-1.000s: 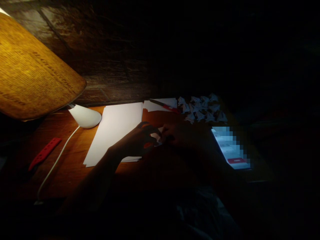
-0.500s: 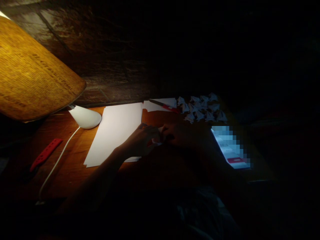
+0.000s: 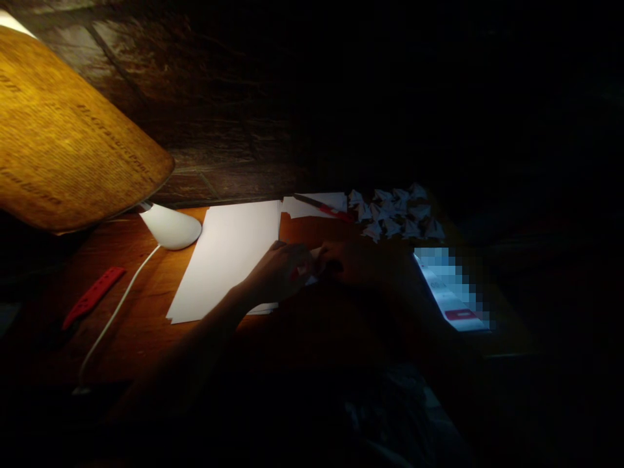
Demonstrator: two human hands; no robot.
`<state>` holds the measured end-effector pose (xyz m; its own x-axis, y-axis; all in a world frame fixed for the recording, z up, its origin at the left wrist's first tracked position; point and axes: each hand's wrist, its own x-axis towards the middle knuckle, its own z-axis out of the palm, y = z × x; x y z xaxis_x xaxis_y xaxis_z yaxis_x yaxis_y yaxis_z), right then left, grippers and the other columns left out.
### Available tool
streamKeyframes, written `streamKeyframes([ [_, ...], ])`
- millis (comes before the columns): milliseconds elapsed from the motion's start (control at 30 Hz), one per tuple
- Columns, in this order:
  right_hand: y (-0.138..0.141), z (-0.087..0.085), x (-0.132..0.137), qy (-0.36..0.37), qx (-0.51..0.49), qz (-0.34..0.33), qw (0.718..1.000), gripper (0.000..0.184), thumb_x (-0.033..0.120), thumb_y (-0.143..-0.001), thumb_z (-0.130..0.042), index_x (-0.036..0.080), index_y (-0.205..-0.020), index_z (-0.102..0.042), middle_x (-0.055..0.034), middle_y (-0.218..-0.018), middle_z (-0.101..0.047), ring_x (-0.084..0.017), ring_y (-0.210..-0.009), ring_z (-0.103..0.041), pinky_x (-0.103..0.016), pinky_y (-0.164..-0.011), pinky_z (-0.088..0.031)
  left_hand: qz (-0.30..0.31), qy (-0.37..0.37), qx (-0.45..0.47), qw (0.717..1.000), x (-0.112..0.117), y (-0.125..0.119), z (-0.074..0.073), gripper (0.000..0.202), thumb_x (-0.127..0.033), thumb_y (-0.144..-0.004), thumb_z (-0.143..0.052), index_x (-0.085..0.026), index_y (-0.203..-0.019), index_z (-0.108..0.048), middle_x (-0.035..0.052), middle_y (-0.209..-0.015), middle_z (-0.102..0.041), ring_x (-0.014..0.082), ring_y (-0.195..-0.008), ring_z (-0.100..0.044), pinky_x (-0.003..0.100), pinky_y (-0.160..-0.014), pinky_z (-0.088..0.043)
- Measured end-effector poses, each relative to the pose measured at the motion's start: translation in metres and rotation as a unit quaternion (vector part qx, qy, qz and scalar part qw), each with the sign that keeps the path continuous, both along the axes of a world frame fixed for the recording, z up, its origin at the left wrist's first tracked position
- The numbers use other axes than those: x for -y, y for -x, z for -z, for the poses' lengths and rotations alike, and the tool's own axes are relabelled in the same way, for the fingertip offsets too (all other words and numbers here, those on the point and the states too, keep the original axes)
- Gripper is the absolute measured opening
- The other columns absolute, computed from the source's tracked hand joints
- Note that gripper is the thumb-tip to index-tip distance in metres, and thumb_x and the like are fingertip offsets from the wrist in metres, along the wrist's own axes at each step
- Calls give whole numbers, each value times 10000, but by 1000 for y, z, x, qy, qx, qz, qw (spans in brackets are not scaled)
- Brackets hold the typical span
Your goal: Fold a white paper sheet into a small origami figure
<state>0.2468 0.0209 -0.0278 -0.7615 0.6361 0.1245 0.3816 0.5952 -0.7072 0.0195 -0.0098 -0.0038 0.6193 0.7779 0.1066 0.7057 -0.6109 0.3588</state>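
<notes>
In the dim lamplight my left hand [image 3: 280, 273] and my right hand [image 3: 358, 262] meet at the middle of the wooden table [image 3: 136, 325]. Both pinch a small white piece of paper [image 3: 312, 268] between their fingertips. The paper is mostly hidden by my fingers. A stack of white sheets [image 3: 229, 257] lies just left of my left hand. Several small folded paper pieces [image 3: 397, 213] are heaped behind my right hand.
A lamp with a brown shade [image 3: 63, 143] and white base [image 3: 170, 227] stands at the left, its white cord [image 3: 114, 312] trailing toward me. A red strip [image 3: 92, 296] lies far left. A red-handled tool [image 3: 324, 208] rests on paper at the back. A lit phone [image 3: 451, 289] lies right.
My left hand's fingers have closed further over the small paper, hiding more of it. Both hands stay in the same spot.
</notes>
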Motion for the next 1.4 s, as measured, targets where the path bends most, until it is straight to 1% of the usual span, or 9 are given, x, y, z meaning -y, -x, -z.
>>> streamKeyframes([
  [100, 1, 1, 0, -8, 13, 15, 1000, 101, 115, -837, -673, 186, -887, -725, -46, -1043, -674, -179, -897, -623, -288, -778, -416, -54, -15, -26, 998, 2, -6, 7, 94, -233, -862, -616, -187, -910, -682, 65, -919, -703, 227, -829, -660, 409, -837, -455],
  [233, 2, 0, 3, -2, 21, 54, 998, 102, 173, -819, -697, 170, -906, -643, -39, -930, -661, -163, -804, -579, -271, -706, -392, -61, -18, -22, 998, 3, -7, 11, 104, -253, -837, -645, -189, -900, -699, 74, -934, -705, 252, -872, -670, 422, -833, -467],
  [333, 2, 1, 6, 9, 5, 85, 996, 187, 232, -839, -691, 182, -988, -590, -32, -912, -658, -157, -771, -560, -262, -669, -385, -69, -17, 6, 997, 2, -5, 14, 88, -251, -805, -673, -200, -867, -711, 58, -886, -710, 231, -805, -669, 406, -794, -482],
  [467, 2, 5, 4, 34, -24, 76, 996, 258, 220, -838, -680, 189, -1071, -576, -40, -982, -671, -161, -806, -584, -260, -690, -413, -83, 5, 69, 994, 0, -4, 17, 64, -237, -762, -713, -206, -818, -713, 28, -822, -723, 167, -659, -641, 325, -664, -473],
  [600, 4, 2, 2, -9, 7, 68, 998, 161, 203, -821, -701, 165, -966, -642, -67, -996, -680, -177, -850, -594, -276, -727, -411, -97, 52, 135, 985, 1, -6, 16, 63, -234, -755, -729, -186, -782, -700, 18, -733, -718, 157, -616, -636, 283, -587, -455],
  [800, 7, -11, 7, 4, -33, 99, 995, 168, 152, -826, -698, 163, -993, -715, -49, -968, -720, -161, -817, -612, -268, -715, -400, -99, 15, 247, 964, 4, -9, 5, 101, -252, -817, -706, -178, -786, -645, 5, -700, -696, 144, -655, -630, 271, -634, -473],
  [933, 8, -15, 8, 0, -112, 161, 981, 142, 300, -870, -712, 159, -874, -714, -17, -780, -673, -129, -670, -536, -251, -609, -353, -111, -41, 271, 955, 2, -8, 1, 127, -302, -879, -699, -183, -841, -676, 23, -772, -714, 160, -724, -637, 312, -709, -494],
  [1067, 10, -16, 9, 37, -177, 160, 970, 230, 394, -849, -736, 171, -809, -698, -8, -747, -662, -127, -657, -535, -245, -588, -374, -103, -76, 263, 956, 1, -7, -1, 216, -371, -926, -680, -200, -796, -710, 26, -780, -722, 174, -758, -648, 343, -746, -492],
  [1400, 12, -14, 9, 68, -226, 163, 958, 303, 455, -839, -743, 178, -749, -657, -2, -724, -633, -129, -661, -535, -253, -591, -393, -106, -33, 327, 939, 2, -10, -2, 237, -366, -924, -679, -200, -759, -715, 20, -765, -729, 162, -726, -671, 323, -714, -531],
])
